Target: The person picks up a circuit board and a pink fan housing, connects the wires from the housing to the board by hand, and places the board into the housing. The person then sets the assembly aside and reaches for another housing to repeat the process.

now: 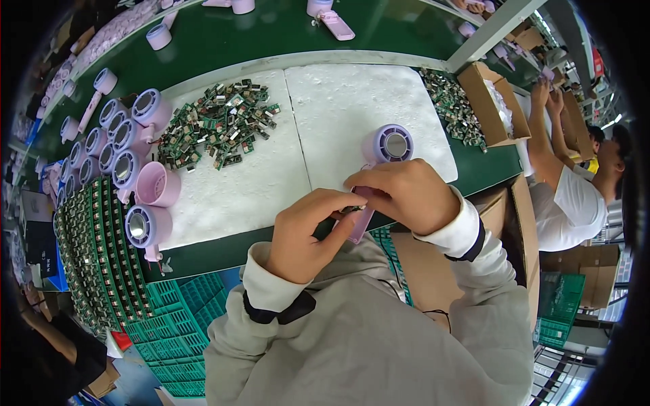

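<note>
A handheld fan with a round lilac head (393,145) lies at the right of the white foam sheet, its open pink handle (362,227) pointing toward me. My right hand (413,193) is closed around the upper handle, with the fingertips bent over it. Thumb and fingers of my left hand (305,233) pinch a small dark piece (351,210), apparently a circuit board, against the handle. My fingers cover most of it. Up and to the left on the foam, small green circuit boards (220,122) lie in a loose heap.
Several lilac fans (149,108) and a pink cup-shaped shell (158,184) stand at the left, beside rows of green board panels (101,250). More boards (453,105) and an open carton (497,105) lie right. A co-worker (572,193) works beyond. Green crates (176,325) stand below the table.
</note>
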A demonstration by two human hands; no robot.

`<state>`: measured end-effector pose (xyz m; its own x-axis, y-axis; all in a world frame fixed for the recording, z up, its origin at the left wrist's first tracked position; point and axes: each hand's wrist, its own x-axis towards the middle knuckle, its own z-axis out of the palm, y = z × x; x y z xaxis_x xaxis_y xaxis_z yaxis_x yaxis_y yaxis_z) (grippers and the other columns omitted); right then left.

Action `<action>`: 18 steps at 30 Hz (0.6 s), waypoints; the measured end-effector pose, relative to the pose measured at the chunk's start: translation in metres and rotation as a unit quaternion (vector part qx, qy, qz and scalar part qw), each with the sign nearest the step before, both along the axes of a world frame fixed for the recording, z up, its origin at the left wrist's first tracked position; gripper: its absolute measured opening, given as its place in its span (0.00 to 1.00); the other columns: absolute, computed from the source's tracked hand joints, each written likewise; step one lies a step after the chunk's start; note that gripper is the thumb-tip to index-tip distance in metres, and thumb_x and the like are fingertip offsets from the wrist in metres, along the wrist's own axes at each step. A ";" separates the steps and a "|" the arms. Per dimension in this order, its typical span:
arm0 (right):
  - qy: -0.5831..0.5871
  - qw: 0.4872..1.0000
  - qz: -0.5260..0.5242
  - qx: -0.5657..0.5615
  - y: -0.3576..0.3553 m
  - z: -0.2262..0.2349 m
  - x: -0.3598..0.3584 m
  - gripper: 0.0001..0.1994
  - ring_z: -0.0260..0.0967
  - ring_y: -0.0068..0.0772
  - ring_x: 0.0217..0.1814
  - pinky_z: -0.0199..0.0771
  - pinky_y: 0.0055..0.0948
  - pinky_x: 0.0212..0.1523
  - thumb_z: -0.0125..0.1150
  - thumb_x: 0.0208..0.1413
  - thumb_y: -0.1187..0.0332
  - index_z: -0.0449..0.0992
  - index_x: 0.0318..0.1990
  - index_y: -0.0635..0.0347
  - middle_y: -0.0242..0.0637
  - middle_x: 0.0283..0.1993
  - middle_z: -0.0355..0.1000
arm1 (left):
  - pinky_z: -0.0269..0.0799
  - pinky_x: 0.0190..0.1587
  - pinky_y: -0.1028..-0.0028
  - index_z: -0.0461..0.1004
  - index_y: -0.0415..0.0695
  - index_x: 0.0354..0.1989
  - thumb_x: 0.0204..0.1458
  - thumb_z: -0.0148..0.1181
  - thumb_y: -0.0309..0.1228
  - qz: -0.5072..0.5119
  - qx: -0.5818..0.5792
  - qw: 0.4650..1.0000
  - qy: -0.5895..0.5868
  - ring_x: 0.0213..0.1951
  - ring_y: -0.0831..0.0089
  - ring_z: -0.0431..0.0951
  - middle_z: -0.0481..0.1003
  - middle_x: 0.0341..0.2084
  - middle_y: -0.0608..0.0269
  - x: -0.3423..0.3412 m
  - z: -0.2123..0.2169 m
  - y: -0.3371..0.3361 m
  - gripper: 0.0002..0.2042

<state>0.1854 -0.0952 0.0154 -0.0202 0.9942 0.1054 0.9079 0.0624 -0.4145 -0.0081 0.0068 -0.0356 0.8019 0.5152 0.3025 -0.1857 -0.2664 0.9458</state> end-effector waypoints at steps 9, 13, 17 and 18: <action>0.055 0.988 0.006 0.143 -0.007 -0.022 0.016 0.10 0.78 0.41 0.30 0.79 0.33 0.32 0.69 0.57 0.73 0.84 0.47 0.58 0.40 0.32 0.79 | 0.80 0.48 0.74 0.81 0.37 0.49 0.56 0.65 0.16 -0.023 0.023 0.999 0.040 0.43 0.70 0.83 0.81 0.42 0.56 0.004 0.003 -0.004 0.12; 0.090 0.980 -0.059 0.169 -0.009 -0.029 0.007 0.09 0.77 0.38 0.26 0.77 0.31 0.30 0.72 0.55 0.72 0.84 0.43 0.59 0.38 0.29 0.78 | 0.80 0.48 0.73 0.80 0.36 0.49 0.56 0.65 0.16 -0.051 0.023 0.997 0.057 0.43 0.69 0.83 0.81 0.42 0.56 0.009 0.004 -0.006 0.13; 0.090 0.974 -0.098 0.181 -0.008 -0.034 0.003 0.10 0.76 0.35 0.23 0.76 0.30 0.27 0.75 0.52 0.71 0.84 0.41 0.58 0.37 0.26 0.77 | 0.81 0.48 0.72 0.78 0.35 0.51 0.58 0.64 0.16 -0.053 0.029 0.997 0.057 0.43 0.68 0.83 0.81 0.42 0.55 0.012 0.001 -0.008 0.13; 0.084 0.973 -0.094 0.193 -0.007 -0.037 0.005 0.10 0.75 0.34 0.23 0.75 0.29 0.26 0.75 0.51 0.71 0.84 0.41 0.58 0.36 0.25 0.77 | 0.81 0.48 0.71 0.78 0.35 0.51 0.58 0.63 0.16 -0.049 0.031 0.997 0.051 0.43 0.68 0.84 0.81 0.43 0.55 0.013 0.000 -0.009 0.13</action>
